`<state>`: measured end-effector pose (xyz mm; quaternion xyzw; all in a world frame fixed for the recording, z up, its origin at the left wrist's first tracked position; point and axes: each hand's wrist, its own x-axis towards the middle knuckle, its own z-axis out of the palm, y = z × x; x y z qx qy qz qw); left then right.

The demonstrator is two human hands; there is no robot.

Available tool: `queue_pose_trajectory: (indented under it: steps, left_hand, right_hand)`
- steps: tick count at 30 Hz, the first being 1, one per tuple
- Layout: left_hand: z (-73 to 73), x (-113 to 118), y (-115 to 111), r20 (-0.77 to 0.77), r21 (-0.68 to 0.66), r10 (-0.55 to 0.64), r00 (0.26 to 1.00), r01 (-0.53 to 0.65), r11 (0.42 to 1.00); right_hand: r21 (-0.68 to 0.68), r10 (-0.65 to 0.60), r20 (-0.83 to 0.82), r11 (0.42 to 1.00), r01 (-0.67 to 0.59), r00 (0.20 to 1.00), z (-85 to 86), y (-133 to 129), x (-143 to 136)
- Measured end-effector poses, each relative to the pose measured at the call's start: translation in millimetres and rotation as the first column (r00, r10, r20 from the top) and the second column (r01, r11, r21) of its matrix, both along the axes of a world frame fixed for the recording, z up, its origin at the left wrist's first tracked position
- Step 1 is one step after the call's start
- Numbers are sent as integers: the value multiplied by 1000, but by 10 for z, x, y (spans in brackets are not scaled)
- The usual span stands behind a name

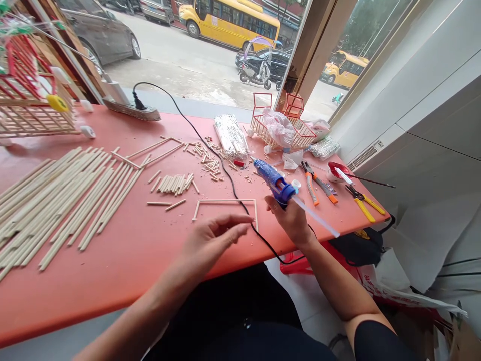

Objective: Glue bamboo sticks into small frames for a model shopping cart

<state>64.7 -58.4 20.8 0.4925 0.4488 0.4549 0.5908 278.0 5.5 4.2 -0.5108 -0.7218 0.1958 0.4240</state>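
Grips the glue gun [273, 179] in the curled right hand [291, 218], right of centre, apparently to angle the nozzle [253, 160] away from the left hand [210, 241], empty and loose-fingered by the stick outline [225, 201] at centre.

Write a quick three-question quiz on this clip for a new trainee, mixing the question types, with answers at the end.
1. What does the right hand hold?
2. True or false: the left hand is gripping a pair of pliers.
3. Which of these crosses the stick frame on the table?
A) the yellow-handled pliers
B) the black cable
C) the orange-handled pliers

Key:
1. A blue glue gun, with a translucent stick poking out of its back end.
2. False; nothing shows in its grasp.
3. B
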Motion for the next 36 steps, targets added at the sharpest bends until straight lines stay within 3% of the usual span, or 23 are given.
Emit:
queue_pose_trajectory:
  steps: [3,6,11,14,19,22,27,36]
  left_hand:
    - [72,-281,169,-325,307,181,928,-77,949]
    - [84,-408,323,-568,459,223,792,80,885]
    - [-125,-260,405,-778,503,212,591,385,774]
    - [-230,-121,397,-848,485,265,460,469,738]
    - [-228,-35,445,-908,413,259,330,588,696]
    - [-216,-50,485,-867,487,297,399,556,673]
    - [-181,-89,472,-682,671,393,617,315,671]
    - [-29,-121,398,-476,761,493,729,61,645]
  right_hand:
    - [-144,81,-209,983,-113,974,85,-13,120]
    - [-220,133,-327,952,-213,935,125,-22,235]
    - [-308,149,-340,915,-259,929,138,-74,375]
    - [-339,137,-323,907,-249,937,130,-107,425]
    - [-339,84,-268,924,-176,960,117,-135,463]
    - [-354,58,-310,919,-172,949,157,-155,468]
    - [-404,117,-413,866,-296,903,330,-202,473]
    - [-479,108,-409,820,-314,906,566,-316,497]
